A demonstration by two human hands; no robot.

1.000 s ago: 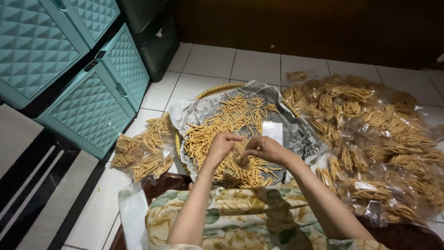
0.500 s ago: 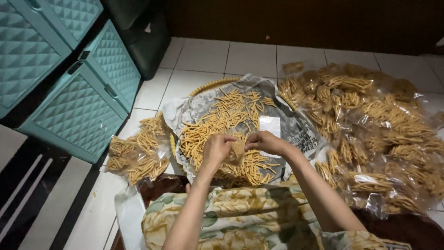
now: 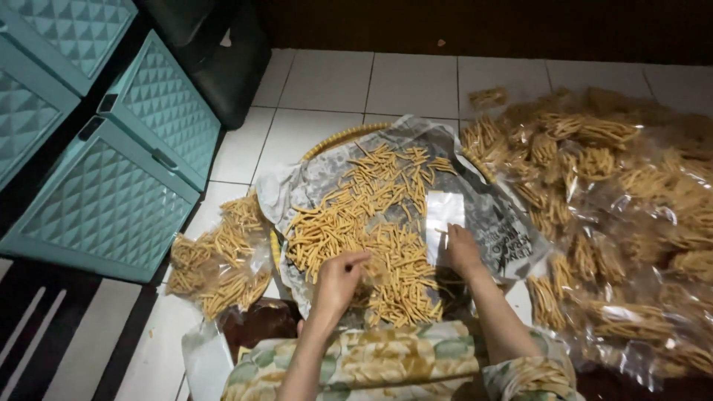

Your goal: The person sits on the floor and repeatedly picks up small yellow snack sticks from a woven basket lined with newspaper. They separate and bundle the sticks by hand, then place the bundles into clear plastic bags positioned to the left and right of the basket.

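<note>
Down low, the left hand pinches sticks on the tray; the right hand pinches an empty bag beside them.

The white tiled floor carried a round woven tray lined with paper, filled snack bags to one side, a smaller bag cluster opposite, and teal drawers.

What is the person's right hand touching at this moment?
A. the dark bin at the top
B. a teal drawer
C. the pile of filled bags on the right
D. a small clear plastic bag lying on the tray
D: the right hand rests at the lower edge of the small clear plastic bag, which lies on the lined tray beside the snack sticks.
</note>
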